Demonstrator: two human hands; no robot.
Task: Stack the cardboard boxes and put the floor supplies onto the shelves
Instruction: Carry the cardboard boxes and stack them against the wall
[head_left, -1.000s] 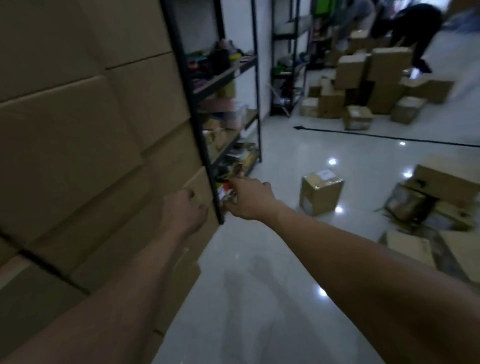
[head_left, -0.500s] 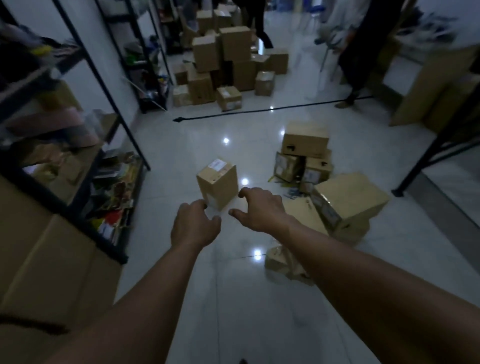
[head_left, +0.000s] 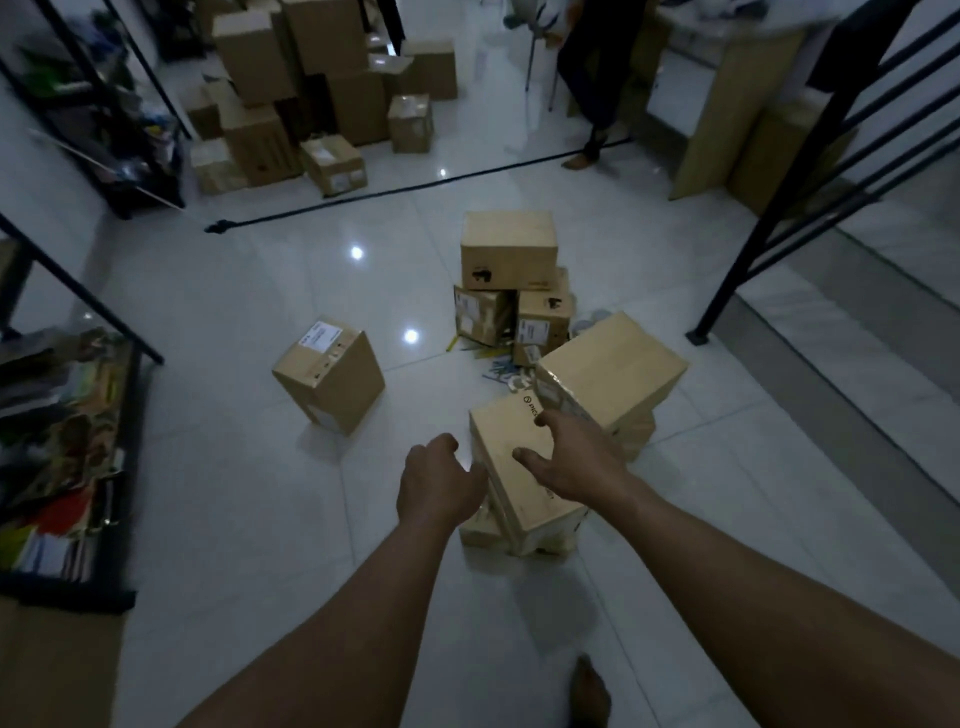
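At the floor's left edge I see a low black shelf (head_left: 136, 415) packed with colourful supplies (head_left: 67, 457), too blurred for me to name. Towards the far left corner of the floor a pile of boxes (head_left: 291, 88) stands behind a black cable (head_left: 415, 186) that runs across the tiles. Nearer, a lone box (head_left: 332, 376) with a white label sits tilted on the floor, well apart from the others. My left hand (head_left: 436, 480) reaches out just beside the left edge of the near box (head_left: 519, 483); its fingers are loosely curled and grip nothing, and I cannot tell whether they touch the cardboard. That box lies mid-floor, resting partly on a smaller one beneath it. My right hand (head_left: 576, 457) is over its top face, spread wide with the thumb out, fingertips towards the far edge, holding nothing; contact is unclear from here. Touching the near box on its right is a big box (head_left: 618, 374), propped up at an angle. Behind these, a top box (head_left: 509, 249) sits on two smaller ones, and loose floor supplies (head_left: 496, 364) lie scattered between that stack and the big box. A bare foot (head_left: 589, 691) shows at the floor's near edge. Towards the far right a person (head_left: 592, 78) stands past the cable, and a black rack frame (head_left: 769, 208) slants along the right edge.
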